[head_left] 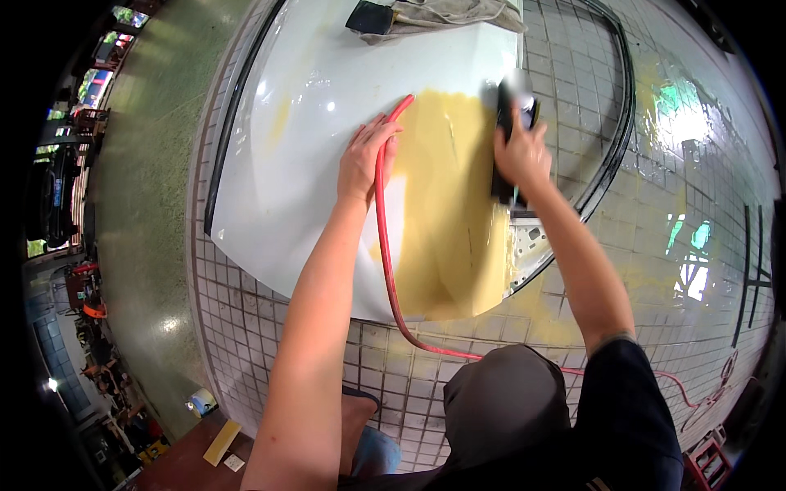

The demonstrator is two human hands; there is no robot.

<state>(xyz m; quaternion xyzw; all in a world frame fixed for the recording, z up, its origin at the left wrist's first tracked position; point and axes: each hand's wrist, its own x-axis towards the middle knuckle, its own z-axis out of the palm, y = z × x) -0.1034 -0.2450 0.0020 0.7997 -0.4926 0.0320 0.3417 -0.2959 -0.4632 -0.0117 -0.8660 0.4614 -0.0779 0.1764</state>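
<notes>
A white car door panel (pixel 315 98) lies in front of me, with a broad patch of yellow filler (pixel 446 213) along its right part. My left hand (pixel 360 168) is closed round a red hose (pixel 386 245) beside the patch's left edge. The hose's tip points away from me over the panel. My right hand (pixel 524 159) grips a long black sanding block (pixel 501 184) at the right edge of the filler. Motion blurs the block, and the hand covers part of it. Water glints on the panel.
A grey cloth (pixel 458 18) and a black pad (pixel 370 17) rest at the panel's far end. The door's black window frame (pixel 626 90) curves over wet floor tiles (pixel 565 74) on the right. A brown surface (pixel 184 462) with a yellow strip (pixel 222 443) stands at lower left.
</notes>
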